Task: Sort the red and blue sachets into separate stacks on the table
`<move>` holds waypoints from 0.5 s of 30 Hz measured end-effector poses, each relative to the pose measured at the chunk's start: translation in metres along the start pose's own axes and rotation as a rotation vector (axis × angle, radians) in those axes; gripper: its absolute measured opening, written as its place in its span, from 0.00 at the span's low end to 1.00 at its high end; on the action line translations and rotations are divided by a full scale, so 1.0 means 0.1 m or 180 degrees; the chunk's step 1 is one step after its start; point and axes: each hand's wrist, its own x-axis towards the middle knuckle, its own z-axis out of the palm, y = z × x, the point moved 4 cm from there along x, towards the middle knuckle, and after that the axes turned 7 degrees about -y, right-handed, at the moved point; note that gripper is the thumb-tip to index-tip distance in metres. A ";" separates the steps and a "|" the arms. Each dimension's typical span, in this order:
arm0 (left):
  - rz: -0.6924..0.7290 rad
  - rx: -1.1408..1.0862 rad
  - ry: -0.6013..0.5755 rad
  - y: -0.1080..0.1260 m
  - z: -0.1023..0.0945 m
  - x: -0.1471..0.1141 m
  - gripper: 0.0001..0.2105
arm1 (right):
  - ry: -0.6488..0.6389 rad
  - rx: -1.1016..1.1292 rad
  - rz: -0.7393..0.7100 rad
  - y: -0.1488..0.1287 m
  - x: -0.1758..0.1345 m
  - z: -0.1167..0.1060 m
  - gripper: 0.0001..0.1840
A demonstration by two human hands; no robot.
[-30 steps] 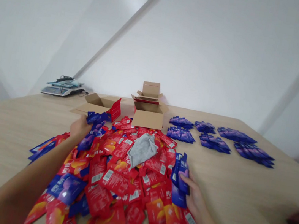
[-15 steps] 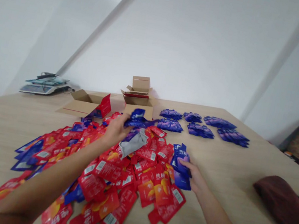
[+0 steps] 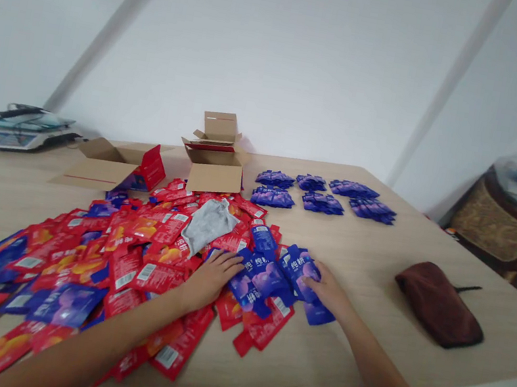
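Note:
My left hand [image 3: 211, 278] lies palm down on the heap, fingers stretched out, its fingertips touching loose blue pouches [image 3: 261, 277]. To its right, my right hand [image 3: 328, 292] grips a few blue pouches [image 3: 298, 267] between thumb and fingers, close to the loose ones. Red pouches [image 3: 125, 270] with orange fruit prints make up most of the heap, with blue ones mixed in. A grey cloth [image 3: 211, 222] rests on top, just beyond my left hand. How many pouches my right hand holds I cannot tell.
Several stacks of blue pouches [image 3: 272, 197] stand in two rows at the back right. Open cardboard boxes [image 3: 215, 178] are behind the heap, one more box [image 3: 99, 173] to their left. A scale [image 3: 13, 137] sits far left, a dark red pouch bag [image 3: 439, 305] right.
My left hand has come down from above the heap, and blue pouches now lie beside my right hand. The grey cloth lies on the heap. The view has shifted right and down.

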 end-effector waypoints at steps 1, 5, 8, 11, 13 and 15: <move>-0.0097 -0.0093 -0.0021 -0.05 -0.03 -0.01 0.29 | 0.0104 -0.0299 -0.0067 0.01 0.01 -0.03 0.19; -0.0279 -0.0632 0.0122 -0.17 -0.19 0.07 0.31 | 0.0428 -0.0847 -0.0273 -0.05 0.06 -0.13 0.16; -0.0506 -0.0831 0.0379 -0.25 -0.28 0.29 0.25 | 0.0481 -0.0407 -0.0249 -0.15 0.10 -0.17 0.12; -0.0834 -0.0838 0.0443 -0.26 -0.27 0.69 0.18 | 0.0642 0.0131 -0.0263 -0.32 0.15 -0.15 0.13; -0.0989 -0.0813 0.0291 -0.22 -0.18 0.99 0.22 | 0.0679 0.0330 -0.0330 -0.44 0.18 -0.10 0.14; -0.1155 -0.0774 0.0003 -0.16 -0.06 1.23 0.27 | 0.0635 0.0471 -0.0385 -0.53 0.20 -0.04 0.15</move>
